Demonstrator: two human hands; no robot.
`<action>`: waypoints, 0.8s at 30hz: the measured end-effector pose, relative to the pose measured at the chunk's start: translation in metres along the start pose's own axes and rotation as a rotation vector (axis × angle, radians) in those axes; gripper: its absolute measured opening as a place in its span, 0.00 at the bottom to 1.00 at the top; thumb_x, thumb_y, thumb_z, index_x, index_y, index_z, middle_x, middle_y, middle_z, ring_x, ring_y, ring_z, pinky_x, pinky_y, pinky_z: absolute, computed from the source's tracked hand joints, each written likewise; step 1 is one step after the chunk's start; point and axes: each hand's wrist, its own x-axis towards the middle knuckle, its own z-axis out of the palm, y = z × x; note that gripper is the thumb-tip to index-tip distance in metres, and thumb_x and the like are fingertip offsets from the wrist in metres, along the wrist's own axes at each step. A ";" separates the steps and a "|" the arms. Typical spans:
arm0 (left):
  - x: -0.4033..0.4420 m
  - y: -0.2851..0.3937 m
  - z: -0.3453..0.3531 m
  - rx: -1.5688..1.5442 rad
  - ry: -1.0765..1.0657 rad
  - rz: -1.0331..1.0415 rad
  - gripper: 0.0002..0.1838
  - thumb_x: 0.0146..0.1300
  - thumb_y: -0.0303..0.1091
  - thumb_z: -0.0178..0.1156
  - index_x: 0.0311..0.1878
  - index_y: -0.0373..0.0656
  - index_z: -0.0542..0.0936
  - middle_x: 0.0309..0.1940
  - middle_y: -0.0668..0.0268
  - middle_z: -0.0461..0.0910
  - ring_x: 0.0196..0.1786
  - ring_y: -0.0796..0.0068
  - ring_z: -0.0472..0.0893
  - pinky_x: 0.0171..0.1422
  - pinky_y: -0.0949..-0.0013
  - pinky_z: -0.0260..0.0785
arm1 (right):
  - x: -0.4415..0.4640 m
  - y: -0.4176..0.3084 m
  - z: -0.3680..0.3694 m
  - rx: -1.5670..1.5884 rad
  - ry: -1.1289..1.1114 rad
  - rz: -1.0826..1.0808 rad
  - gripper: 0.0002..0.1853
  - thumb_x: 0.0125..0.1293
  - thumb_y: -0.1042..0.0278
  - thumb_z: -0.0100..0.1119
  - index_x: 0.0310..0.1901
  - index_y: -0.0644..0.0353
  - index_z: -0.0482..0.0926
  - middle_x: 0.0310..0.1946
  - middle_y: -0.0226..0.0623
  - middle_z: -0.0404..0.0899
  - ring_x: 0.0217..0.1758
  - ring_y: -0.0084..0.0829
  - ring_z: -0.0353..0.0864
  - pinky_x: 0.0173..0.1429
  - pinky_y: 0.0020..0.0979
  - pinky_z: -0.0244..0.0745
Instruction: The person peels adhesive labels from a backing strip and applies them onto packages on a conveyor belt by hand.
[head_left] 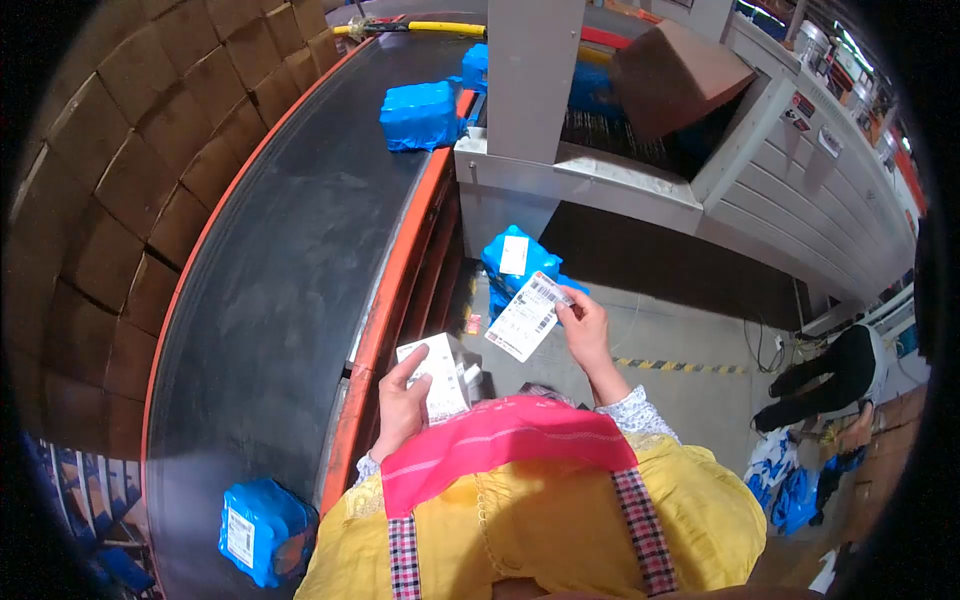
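My right hand pinches the edge of a white shipping label printed with barcodes. In my left hand is another white printed label, with the thumb lying over its face; whether it is one sheet or a stack I cannot tell. Beyond the right-hand label, lower down, sits a blue-wrapped parcel with a white label on top. The lifted label partly hides it.
A dark conveyor belt with an orange edge curves along my left, carrying blue parcels. Stacked cartons line its far side. A brown box tilts on the machine ahead. At right, a person bends near blue wrapping.
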 end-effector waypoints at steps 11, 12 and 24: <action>0.046 0.033 0.004 0.125 0.080 0.191 0.23 0.61 0.16 0.46 0.62 0.33 0.67 0.59 0.50 0.68 0.58 0.63 0.72 0.61 0.64 0.65 | -0.021 -0.020 -0.015 -0.114 0.177 0.036 0.15 0.60 0.69 0.54 0.48 0.63 0.77 0.38 0.46 0.80 0.40 0.38 0.81 0.43 0.33 0.74; 0.046 0.035 -0.006 0.128 0.045 0.201 0.23 0.61 0.16 0.46 0.62 0.33 0.67 0.60 0.51 0.68 0.59 0.63 0.71 0.62 0.64 0.64 | -0.033 -0.025 -0.013 -0.111 0.225 0.007 0.14 0.60 0.68 0.54 0.47 0.62 0.78 0.37 0.46 0.80 0.39 0.39 0.81 0.42 0.33 0.74; 0.055 0.035 0.000 0.268 -0.170 -0.145 0.23 0.59 0.23 0.51 0.59 0.33 0.69 0.42 0.60 0.75 0.40 0.73 0.76 0.42 0.70 0.71 | -0.048 -0.038 0.012 -0.243 0.313 0.090 0.13 0.59 0.73 0.55 0.47 0.62 0.79 0.35 0.42 0.82 0.37 0.29 0.80 0.41 0.28 0.74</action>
